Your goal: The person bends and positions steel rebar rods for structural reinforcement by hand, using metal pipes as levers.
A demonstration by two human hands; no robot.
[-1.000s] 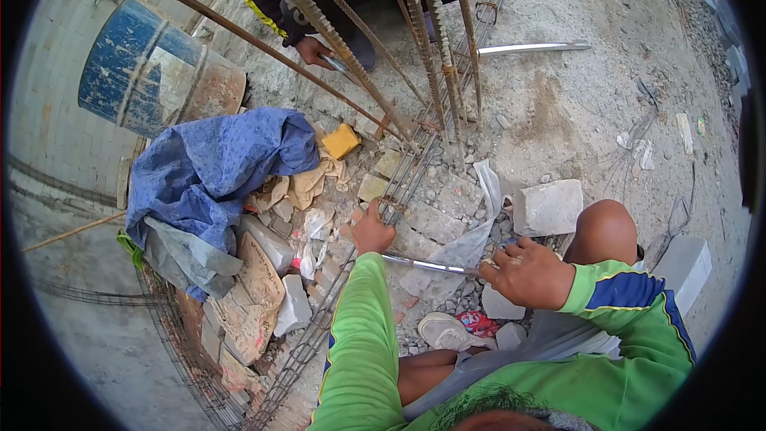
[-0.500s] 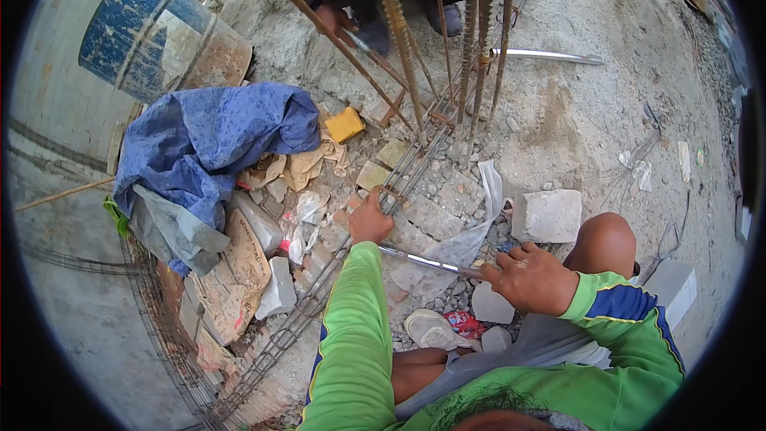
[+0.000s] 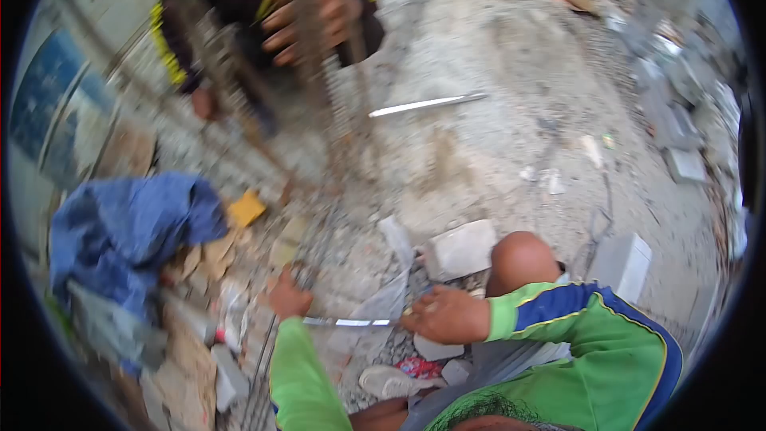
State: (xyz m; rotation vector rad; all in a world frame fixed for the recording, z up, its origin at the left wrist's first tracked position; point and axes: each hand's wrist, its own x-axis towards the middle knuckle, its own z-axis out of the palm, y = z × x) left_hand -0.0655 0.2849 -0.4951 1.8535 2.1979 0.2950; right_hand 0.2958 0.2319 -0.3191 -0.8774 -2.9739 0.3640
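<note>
Your left hand (image 3: 289, 297) has its grip closed on the rebar cage (image 3: 262, 375) on the rubble (image 3: 343, 259), your right hand (image 3: 443, 315) clamps the steel rod (image 3: 347, 322) reaching that joint; work there looks under way, unfinished.

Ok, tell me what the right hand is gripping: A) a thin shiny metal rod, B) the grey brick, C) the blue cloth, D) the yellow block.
A: the right hand closes on one end of the thin shiny metal rod, which reaches across to the left hand.
</note>
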